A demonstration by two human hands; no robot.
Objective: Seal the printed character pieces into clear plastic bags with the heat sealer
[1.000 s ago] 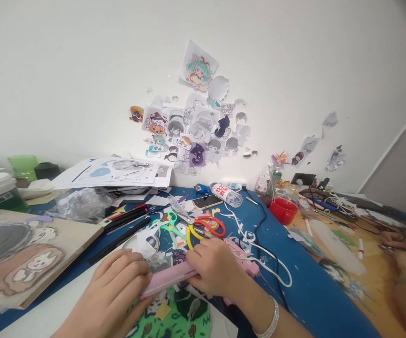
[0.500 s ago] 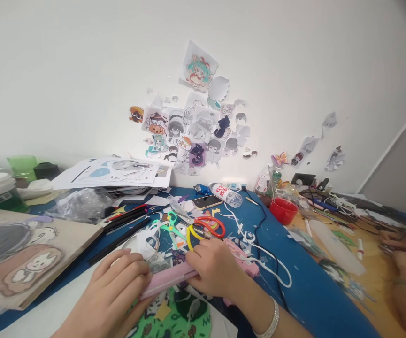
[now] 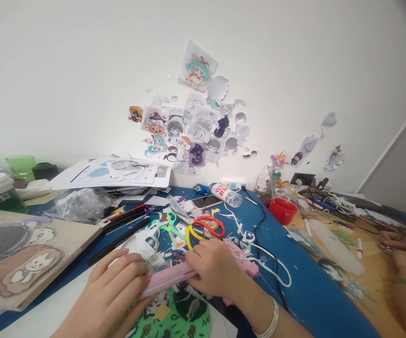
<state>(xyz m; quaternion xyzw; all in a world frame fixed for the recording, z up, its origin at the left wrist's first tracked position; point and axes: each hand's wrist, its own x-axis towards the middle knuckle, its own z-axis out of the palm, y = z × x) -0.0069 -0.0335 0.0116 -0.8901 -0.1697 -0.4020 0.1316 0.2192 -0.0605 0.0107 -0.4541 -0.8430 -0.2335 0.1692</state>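
Between my hands is a long, narrow pink piece with a pale line along its side; its exact kind is unclear. The fingers of my left hand close over its left end. My right hand pinches the other end, fingers curled. Below it lies a green patterned cloth with a dark green patch and a scrap of yellow paper on top. Just beyond my right hand are yellow-and-red-handled scissors and green-handled scissors. A pink tool, partly hidden, rests to the right.
A painted board lies at the left, with black markers beside it. Farther back are a phone, a plastic bottle and a red cup. White cable loops at right. Another person's arm shows at the far right.
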